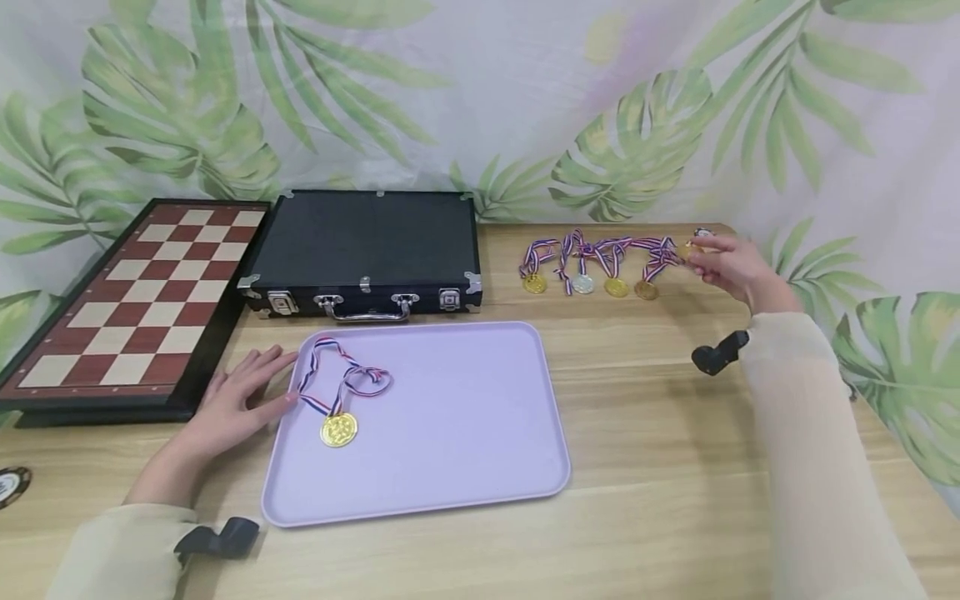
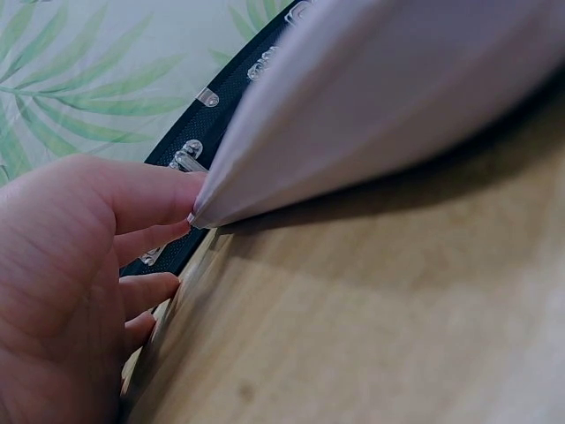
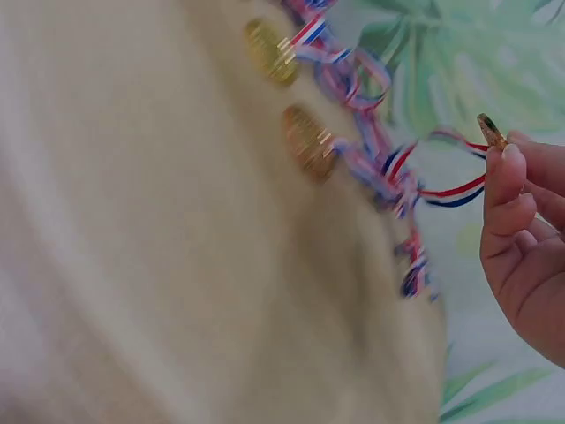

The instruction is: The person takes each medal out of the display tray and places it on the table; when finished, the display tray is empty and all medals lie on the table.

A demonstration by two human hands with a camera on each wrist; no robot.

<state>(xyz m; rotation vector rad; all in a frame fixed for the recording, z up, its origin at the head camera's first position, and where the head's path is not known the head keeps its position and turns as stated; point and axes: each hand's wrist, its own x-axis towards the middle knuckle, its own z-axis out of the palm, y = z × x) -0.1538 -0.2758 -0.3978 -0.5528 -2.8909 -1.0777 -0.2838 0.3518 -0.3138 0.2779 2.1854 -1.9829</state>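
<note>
My right hand (image 1: 731,265) is at the back right, pinching a gold-coloured medal (image 3: 492,132) by its disc between thumb and fingertips. Its striped ribbon (image 3: 455,196) runs over to the tangled ribbons of the medals beside it. Those lie in a row: a gold medal (image 1: 534,283), a silver medal (image 1: 582,284), another gold medal (image 1: 617,287) and a bronze medal (image 1: 646,290). My left hand (image 1: 242,398) rests at the left rim of the lilac tray (image 1: 465,417), fingers spread and fingertips at its edge. On that tray lies one gold medal (image 1: 339,429) with its ribbon looped above it.
Behind the tray stands a closed black case (image 1: 371,246) with metal clasps and a handle. A chessboard (image 1: 150,300) lies to the left of the case. At the far left is a poker chip (image 1: 11,485). A leaf-patterned cloth (image 1: 517,100) hangs behind the wooden table (image 1: 637,517).
</note>
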